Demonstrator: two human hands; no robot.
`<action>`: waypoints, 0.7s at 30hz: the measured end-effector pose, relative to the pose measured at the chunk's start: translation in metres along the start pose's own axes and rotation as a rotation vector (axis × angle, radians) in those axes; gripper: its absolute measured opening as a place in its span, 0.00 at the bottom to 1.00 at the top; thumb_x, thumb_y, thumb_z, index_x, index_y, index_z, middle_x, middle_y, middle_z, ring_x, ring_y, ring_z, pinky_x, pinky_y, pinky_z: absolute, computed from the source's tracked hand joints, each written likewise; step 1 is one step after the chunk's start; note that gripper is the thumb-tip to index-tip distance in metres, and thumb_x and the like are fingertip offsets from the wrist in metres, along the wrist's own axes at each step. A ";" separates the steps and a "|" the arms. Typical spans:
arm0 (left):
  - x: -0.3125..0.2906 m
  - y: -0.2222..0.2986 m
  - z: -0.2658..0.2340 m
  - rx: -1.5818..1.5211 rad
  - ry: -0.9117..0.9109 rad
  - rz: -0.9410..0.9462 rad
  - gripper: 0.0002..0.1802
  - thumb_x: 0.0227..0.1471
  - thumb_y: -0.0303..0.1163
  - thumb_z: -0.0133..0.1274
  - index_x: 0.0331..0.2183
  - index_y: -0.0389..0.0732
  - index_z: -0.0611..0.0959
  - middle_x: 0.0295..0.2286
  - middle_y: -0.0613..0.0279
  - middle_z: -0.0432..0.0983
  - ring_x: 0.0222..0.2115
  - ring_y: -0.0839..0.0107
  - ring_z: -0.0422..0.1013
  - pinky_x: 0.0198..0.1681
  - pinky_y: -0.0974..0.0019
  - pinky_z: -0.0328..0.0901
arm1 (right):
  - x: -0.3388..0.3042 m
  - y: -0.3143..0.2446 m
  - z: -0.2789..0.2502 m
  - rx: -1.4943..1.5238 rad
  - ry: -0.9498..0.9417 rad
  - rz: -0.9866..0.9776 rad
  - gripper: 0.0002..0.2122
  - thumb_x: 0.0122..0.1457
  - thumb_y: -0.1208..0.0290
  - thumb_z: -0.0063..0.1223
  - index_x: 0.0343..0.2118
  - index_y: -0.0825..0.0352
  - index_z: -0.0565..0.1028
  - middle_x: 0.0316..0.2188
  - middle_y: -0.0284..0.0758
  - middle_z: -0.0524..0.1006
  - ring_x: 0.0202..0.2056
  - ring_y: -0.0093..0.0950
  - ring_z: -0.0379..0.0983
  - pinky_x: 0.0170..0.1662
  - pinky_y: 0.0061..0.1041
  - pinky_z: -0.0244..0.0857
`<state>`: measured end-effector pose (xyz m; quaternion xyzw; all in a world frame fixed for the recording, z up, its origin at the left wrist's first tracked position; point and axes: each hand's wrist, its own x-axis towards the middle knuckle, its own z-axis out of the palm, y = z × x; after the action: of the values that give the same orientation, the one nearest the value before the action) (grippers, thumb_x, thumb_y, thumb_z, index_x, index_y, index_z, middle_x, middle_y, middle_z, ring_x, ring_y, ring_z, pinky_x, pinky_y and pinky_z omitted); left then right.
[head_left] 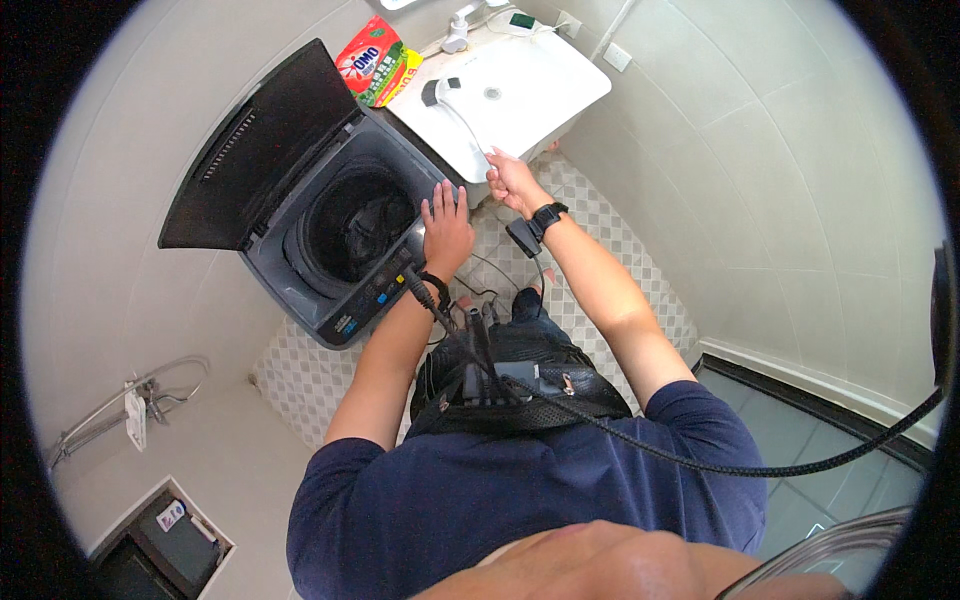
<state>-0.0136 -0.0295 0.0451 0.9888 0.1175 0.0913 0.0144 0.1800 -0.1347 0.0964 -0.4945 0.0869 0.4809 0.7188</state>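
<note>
My right hand (pixel 511 182) is closed around the thin end of a long-handled brush (pixel 466 123). The brush has a pale handle and a dark and white head, which lies over the white washbasin (pixel 545 108). Too small to make out is whether the head touches the basin. Fingers stretched out, my left hand (pixel 447 228) lies flat on the near right rim of a dark grey top-loading washing machine (pixel 336 318). Its lid (pixel 262 150) stands up, and the drum (pixel 360 225) shows dark inside.
A red and green detergent bag (pixel 378 62) stands between lid and basin. Behind the basin are a white faucet (pixel 458 30) and a small dark-screened device (pixel 521 21). Cables (pixel 490 290) hang over the tiled floor (pixel 300 375). A shower fitting (pixel 150 400) is on the left wall.
</note>
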 end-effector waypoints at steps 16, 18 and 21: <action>-0.001 0.000 -0.002 0.031 -0.024 -0.001 0.45 0.59 0.41 0.59 0.74 0.40 0.67 0.75 0.39 0.55 0.76 0.46 0.52 0.75 0.33 0.50 | 0.047 -0.004 -0.027 -0.402 0.181 -0.086 0.35 0.73 0.65 0.57 0.81 0.59 0.58 0.25 0.31 0.73 0.18 0.21 0.61 0.19 0.27 0.56; -0.001 -0.001 -0.002 0.008 -0.016 -0.004 0.45 0.59 0.41 0.59 0.74 0.40 0.68 0.75 0.39 0.55 0.76 0.46 0.52 0.75 0.33 0.50 | 0.038 -0.011 -0.040 -0.751 0.184 -0.219 0.30 0.73 0.63 0.57 0.77 0.61 0.66 0.27 0.32 0.77 0.20 0.22 0.67 0.24 0.26 0.64; -0.001 -0.002 0.000 0.011 0.013 0.002 0.45 0.59 0.40 0.59 0.74 0.39 0.68 0.75 0.39 0.55 0.76 0.46 0.52 0.75 0.33 0.51 | 0.020 -0.035 -0.059 -1.409 0.252 -0.400 0.27 0.72 0.60 0.56 0.73 0.59 0.73 0.38 0.43 0.83 0.34 0.36 0.78 0.40 0.37 0.73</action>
<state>-0.0149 -0.0279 0.0447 0.9883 0.1172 0.0974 0.0082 0.2385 -0.1715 0.0773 -0.8962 -0.2522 0.2223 0.2896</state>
